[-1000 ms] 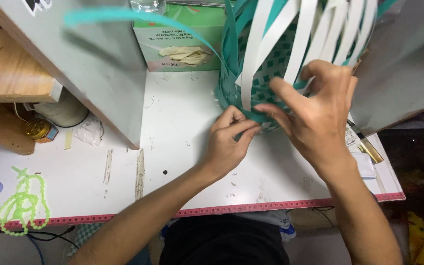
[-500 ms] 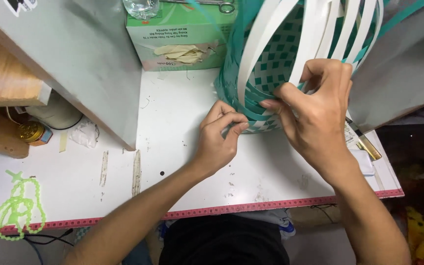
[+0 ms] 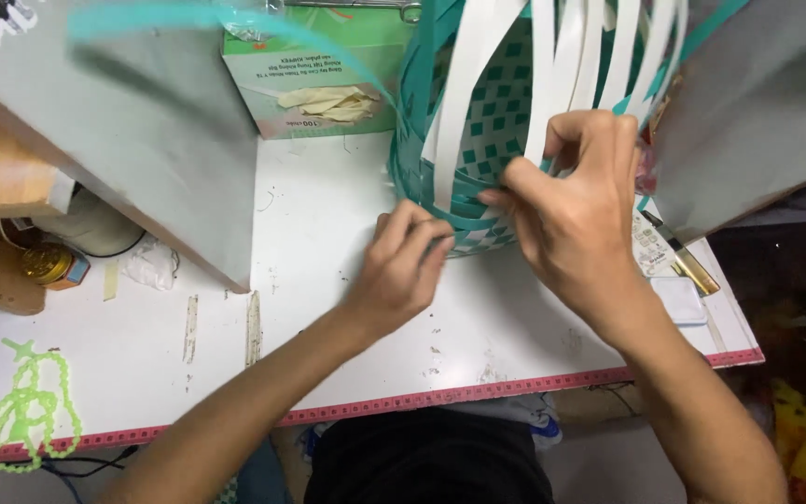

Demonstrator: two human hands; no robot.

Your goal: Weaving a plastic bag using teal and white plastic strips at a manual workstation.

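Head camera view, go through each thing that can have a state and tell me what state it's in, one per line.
Woven basket: half-made, lying on its side, loose white and teal strips sticking out.
Left hand: pinching a teal strip at the basket's lower edge.
Right hand: on the basket wall, fingers among the white strips.
Green glove box: open, a pale glove poking out.
Bead string: lying loose on the white table.
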